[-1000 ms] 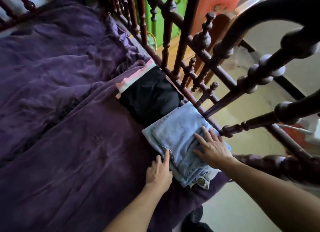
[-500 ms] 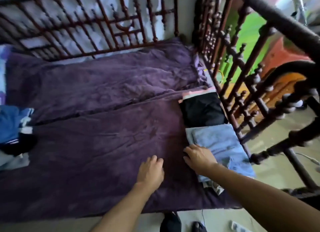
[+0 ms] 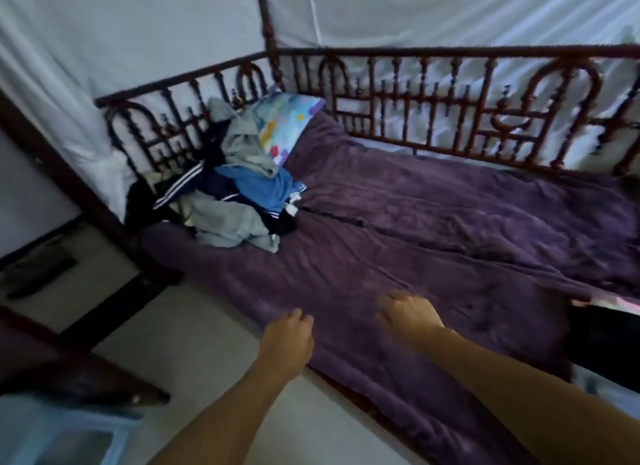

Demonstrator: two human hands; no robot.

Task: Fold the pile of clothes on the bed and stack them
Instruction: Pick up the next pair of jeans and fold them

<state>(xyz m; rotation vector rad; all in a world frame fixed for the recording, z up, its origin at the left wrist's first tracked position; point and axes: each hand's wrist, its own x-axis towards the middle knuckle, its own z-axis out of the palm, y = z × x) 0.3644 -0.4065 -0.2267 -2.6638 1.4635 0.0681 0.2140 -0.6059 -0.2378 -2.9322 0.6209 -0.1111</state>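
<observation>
Left hand point(image 3: 287, 340), right hand point(image 3: 408, 314): fingers loosely curled, empty, above blanket point(image 3: 433, 242), probably freed to fetch from pile point(image 3: 235, 194), well apart.

Right hand: my right hand point(image 3: 408, 314) has lifted off the folded pale-blue denim jeans and now hangs over the crumpled purple blanket point(image 3: 433, 242), fingers loosely curled, holding nothing.
Left hand: my left hand point(image 3: 287, 340) has drawn back from the jeans' edge to the near edge of the bed, likewise loosely curled.
View: swung left; the loose pile of grey, blue and dark clothes point(image 3: 235, 204) has come fully into sight beside the patterned pillow point(image 3: 287, 125).
Folded stack: only the black folded garment point(image 3: 602, 343) shows, at the right border.
</observation>
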